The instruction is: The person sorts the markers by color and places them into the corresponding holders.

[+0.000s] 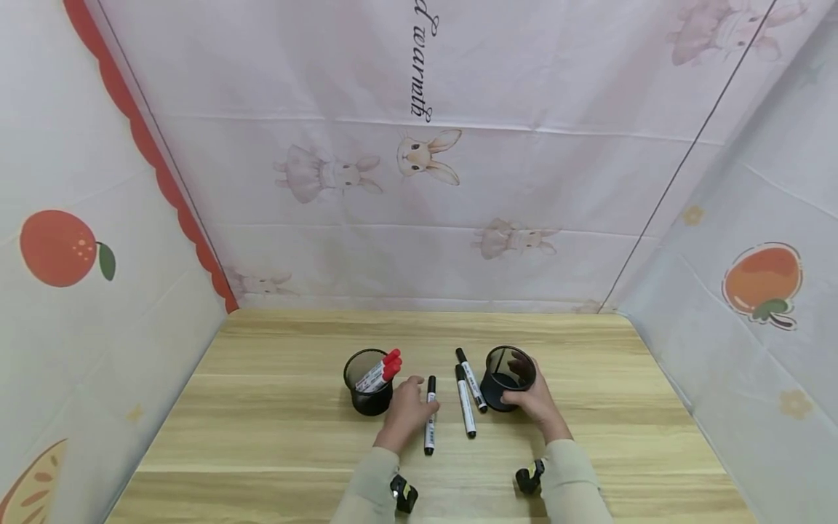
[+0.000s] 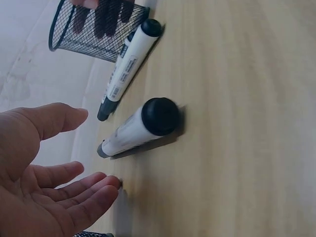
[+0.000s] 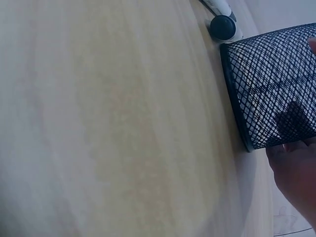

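My left hand [image 1: 406, 413] hovers beside a black-capped white marker [image 1: 429, 434] on the table, thumb and fingers spread apart. In the left wrist view a gap shows between that hand [image 2: 47, 182] and the marker [image 2: 129, 133]. My right hand [image 1: 540, 404] grips a black mesh pen holder [image 1: 492, 397] round its side, thumb at the front; the holder stands upright with no pens visible in it. Two more black-capped markers, one nearer [image 1: 466, 407] and one farther [image 1: 473, 384], lie just left of this holder.
A second black mesh pen holder [image 1: 372, 405] stands left of my left hand, with red-capped markers [image 1: 381, 372] leaning in it. The wooden table [image 1: 275, 422] meets printed cloth walls at the back and sides. Each sleeve has a small black device by the wrist.
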{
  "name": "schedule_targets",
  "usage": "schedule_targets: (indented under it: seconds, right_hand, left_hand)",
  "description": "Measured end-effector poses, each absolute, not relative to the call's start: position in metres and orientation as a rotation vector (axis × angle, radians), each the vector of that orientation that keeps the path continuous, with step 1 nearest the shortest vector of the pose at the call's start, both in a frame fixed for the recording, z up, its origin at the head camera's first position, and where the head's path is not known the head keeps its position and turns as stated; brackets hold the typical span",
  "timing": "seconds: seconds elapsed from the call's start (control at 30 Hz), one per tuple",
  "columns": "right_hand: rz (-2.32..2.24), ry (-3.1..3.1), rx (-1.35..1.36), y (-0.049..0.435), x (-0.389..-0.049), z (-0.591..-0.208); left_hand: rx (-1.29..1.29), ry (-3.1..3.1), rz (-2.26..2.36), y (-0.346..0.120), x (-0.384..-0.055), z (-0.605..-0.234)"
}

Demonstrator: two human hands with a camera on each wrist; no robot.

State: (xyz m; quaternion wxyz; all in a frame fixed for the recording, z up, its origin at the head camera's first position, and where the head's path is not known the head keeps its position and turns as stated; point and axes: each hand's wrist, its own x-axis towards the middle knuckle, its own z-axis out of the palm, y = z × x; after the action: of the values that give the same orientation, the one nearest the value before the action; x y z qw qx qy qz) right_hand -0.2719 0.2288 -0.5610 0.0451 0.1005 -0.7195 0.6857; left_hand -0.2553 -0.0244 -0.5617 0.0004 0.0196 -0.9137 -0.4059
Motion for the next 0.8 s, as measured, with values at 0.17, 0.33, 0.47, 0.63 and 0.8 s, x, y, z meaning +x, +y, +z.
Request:
schedule_targets:
  seconds: [0.17,0.33,0.47,0.63,0.8]
  right_hand:
    - [2.065,-2.205,0.358,0.228,-0.272,-0.558]
    - [2.048,-2.204,0.384,0.23,-0.272,-0.557]
    - [2.04,-2.205,0.398,0.232,-0.273,-0.558]
    - [2.054,-2.209,0.403,0.232,-0.274,-0.558]
    - [2.046,-2.215,0.402,0.23,-0.273,-0.557]
  left_hand:
    - [0.069,-2.863,-1.295,-0.025,-0.263,-0.563]
    - [0.077,-2.861,-1.305,-0.023,-0.269,-0.565]
    - [0.095,-2.873,-1.298,-0.021,-0.273,-0.566]
    - [0.099,-2.888,-1.291,-0.019,-0.277,-0.567]
    - [0.124,-2.907,-1.266,-0.019,-0.279,-0.569]
